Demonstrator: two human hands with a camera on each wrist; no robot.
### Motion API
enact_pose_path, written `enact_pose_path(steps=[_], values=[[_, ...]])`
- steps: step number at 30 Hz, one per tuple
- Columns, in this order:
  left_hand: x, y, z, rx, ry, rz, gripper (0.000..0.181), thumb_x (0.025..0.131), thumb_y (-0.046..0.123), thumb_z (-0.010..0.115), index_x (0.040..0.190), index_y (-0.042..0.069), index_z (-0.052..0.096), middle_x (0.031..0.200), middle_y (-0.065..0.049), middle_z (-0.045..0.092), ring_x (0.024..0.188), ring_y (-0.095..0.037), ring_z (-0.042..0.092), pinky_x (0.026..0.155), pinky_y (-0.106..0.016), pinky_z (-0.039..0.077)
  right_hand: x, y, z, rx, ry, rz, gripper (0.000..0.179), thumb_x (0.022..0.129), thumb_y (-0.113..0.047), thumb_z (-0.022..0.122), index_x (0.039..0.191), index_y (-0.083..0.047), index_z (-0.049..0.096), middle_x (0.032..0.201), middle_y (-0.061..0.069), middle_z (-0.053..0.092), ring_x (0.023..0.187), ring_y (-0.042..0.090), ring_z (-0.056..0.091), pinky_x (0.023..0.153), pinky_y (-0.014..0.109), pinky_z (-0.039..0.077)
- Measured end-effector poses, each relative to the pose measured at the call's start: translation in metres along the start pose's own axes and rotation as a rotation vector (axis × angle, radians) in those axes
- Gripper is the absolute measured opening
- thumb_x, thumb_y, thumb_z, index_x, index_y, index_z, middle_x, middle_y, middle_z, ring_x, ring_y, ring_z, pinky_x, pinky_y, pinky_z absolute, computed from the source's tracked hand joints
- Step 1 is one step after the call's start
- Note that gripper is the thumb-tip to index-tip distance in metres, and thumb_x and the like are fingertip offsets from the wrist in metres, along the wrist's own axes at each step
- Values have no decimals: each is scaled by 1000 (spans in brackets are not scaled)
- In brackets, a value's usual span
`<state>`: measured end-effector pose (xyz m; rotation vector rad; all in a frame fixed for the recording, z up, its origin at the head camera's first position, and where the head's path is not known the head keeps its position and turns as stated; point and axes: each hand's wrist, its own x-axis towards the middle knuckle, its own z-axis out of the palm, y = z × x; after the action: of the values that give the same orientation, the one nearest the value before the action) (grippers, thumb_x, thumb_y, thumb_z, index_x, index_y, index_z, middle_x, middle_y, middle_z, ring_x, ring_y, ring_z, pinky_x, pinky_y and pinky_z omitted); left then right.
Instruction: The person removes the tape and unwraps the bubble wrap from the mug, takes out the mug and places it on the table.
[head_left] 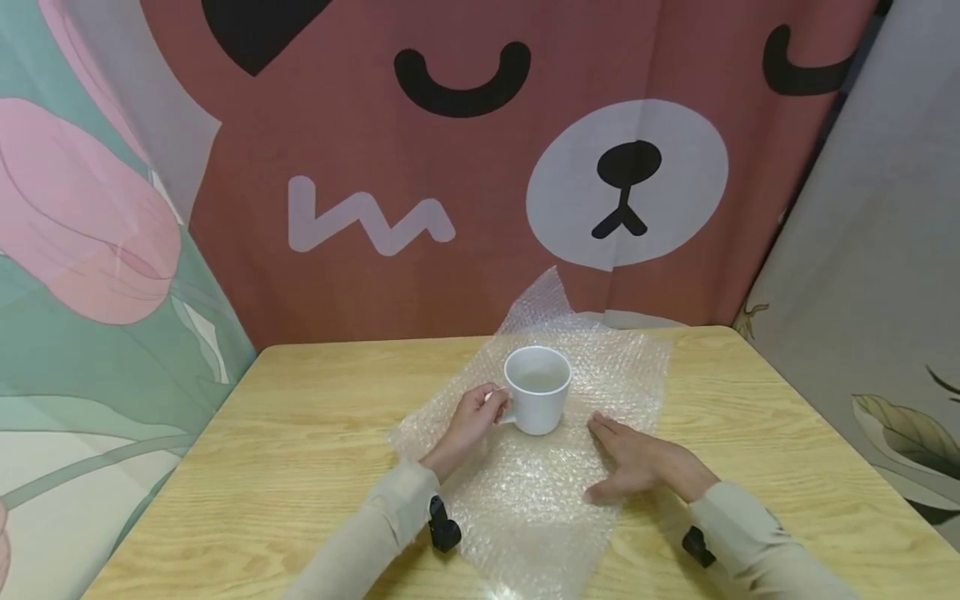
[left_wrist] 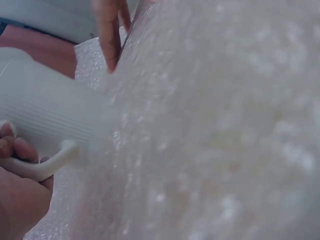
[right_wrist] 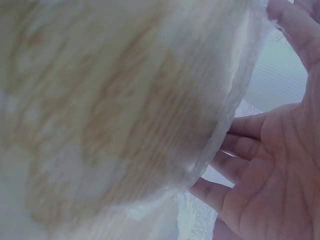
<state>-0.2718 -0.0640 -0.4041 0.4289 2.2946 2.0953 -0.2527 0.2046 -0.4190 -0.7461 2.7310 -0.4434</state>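
Observation:
A white mug (head_left: 537, 400) stands upright on a sheet of bubble wrap (head_left: 517, 492), its open top facing up. My left hand (head_left: 474, 421) grips the mug by its handle (left_wrist: 47, 165), on the mug's left side. To the right of the mug, my right hand (head_left: 637, 462) lies at the sheet's right edge, thumb and fingers spread apart. In the right wrist view its straight fingers (right_wrist: 235, 155) touch the edge of the wrap, which fills much of that view.
The bubble wrap lies on a wooden table (head_left: 300, 442), its far corner rising against a curtain (head_left: 360, 283) with a bear print behind the table. More printed curtains hang at the left and right sides. Black wrist-worn devices (head_left: 444, 529) sit by both sleeves.

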Motion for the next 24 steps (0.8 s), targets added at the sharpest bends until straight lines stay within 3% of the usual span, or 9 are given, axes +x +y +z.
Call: enact_pose_path(steps=[7, 12, 19, 24], values=[[-4, 0, 4, -8, 58, 15, 27, 98, 5, 47, 79, -15, 49, 66, -2, 45, 65, -13, 42, 59, -21, 35, 0, 0, 1, -19, 3, -11, 116, 71, -60, 74, 144, 16, 26, 150, 34, 22, 138, 47, 22, 111, 54, 21], [-2, 3, 4, -7, 98, -14, 26, 97, 5, 48, 81, -15, 51, 68, -1, 46, 69, -16, 44, 63, -22, 37, -1, 0, 0, -26, 11, -21, 114, 71, -58, 76, 142, 17, 28, 149, 35, 23, 137, 48, 23, 110, 55, 22], [14, -22, -11, 10, 156, -42, 26, 98, 11, 49, 82, -10, 56, 71, -4, 50, 71, -17, 44, 64, -25, 37, 1, 2, 2, -26, 28, -27, 114, 72, -59, 75, 143, 16, 27, 149, 35, 23, 138, 47, 23, 111, 54, 21], [17, -27, -18, 14, 207, -30, 25, 97, 14, 51, 82, -5, 58, 76, -7, 53, 72, -14, 46, 66, -25, 39, 0, 4, 3, -20, 45, -24, 115, 71, -60, 75, 143, 15, 28, 150, 33, 24, 138, 46, 24, 111, 54, 22]])
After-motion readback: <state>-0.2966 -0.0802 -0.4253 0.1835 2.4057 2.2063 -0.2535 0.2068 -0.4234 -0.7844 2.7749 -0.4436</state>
